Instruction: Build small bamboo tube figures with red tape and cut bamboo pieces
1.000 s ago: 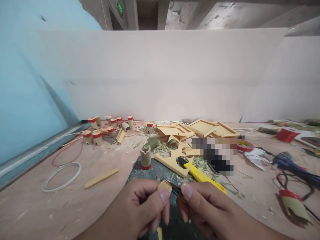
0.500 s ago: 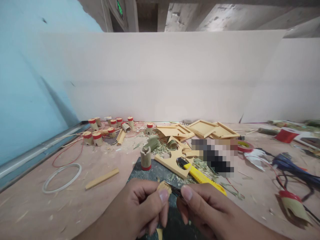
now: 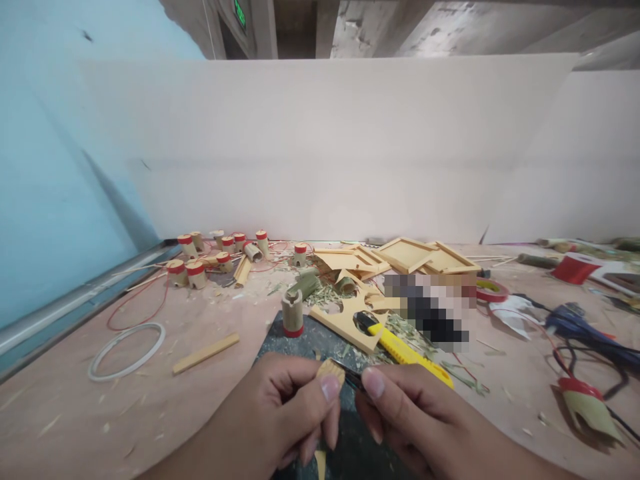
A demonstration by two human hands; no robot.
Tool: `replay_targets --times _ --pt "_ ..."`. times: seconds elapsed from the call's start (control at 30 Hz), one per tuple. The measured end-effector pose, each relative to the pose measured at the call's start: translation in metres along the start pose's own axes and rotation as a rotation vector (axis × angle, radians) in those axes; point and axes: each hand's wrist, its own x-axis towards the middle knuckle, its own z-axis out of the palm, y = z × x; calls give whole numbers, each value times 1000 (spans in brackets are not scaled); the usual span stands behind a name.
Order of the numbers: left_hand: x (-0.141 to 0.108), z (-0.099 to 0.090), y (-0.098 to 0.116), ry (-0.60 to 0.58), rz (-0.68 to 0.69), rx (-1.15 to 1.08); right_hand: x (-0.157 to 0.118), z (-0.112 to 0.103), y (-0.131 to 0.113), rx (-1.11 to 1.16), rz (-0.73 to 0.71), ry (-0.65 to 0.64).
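My left hand [image 3: 293, 410] pinches a small pale wooden disc [image 3: 330, 368] between thumb and fingers. Opposite it, my right hand [image 3: 403, 403] is closed on a thin dark metal tool [image 3: 352, 377], whose kind I cannot make out. The tool's narrow end meets the disc's right edge. Both hands are above a dark speckled board [image 3: 320, 341]. Just beyond them, a notched bamboo tube [image 3: 293, 315] with a red band at its base stands upright. A yellow utility knife [image 3: 407, 350] rests behind my right hand, its black end on a wooden sheet with round cut-outs [image 3: 345, 328].
Several red-banded bamboo tubes [image 3: 195, 274] stand at the back left. Nearer are a white ring [image 3: 127, 352] and a flat wood strip [image 3: 206, 354]. Wooden frames [image 3: 405, 255] lie against the back. At right are red thread [image 3: 575, 268], tape [image 3: 493, 291], and a tipped bamboo piece [image 3: 587, 408].
The tool has shifted slightly against the disc, and more of its thin end shows. Both hands keep their grip. The view has moved very slightly.
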Motion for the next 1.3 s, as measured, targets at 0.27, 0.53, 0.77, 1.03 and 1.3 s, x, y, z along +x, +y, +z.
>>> replay_targets --times 0.27,0.53,0.77,1.03,1.3 --pt "-1 -1 -4 4 4 -10 4 -2 2 -20 -18 -9" --pt "-1 1 -2 -16 18 -7 1 2 4 3 -33 -8" --pt "-1 -1 -4 -21 -9 1 -1 0 5 58 48 10" --pt "-10 2 0 -49 -26 -64 -2 -3 -6 -117 -30 -57" --pt "-10 3 -1 -74 -63 -122 -5 -5 -8 -175 -78 -68"
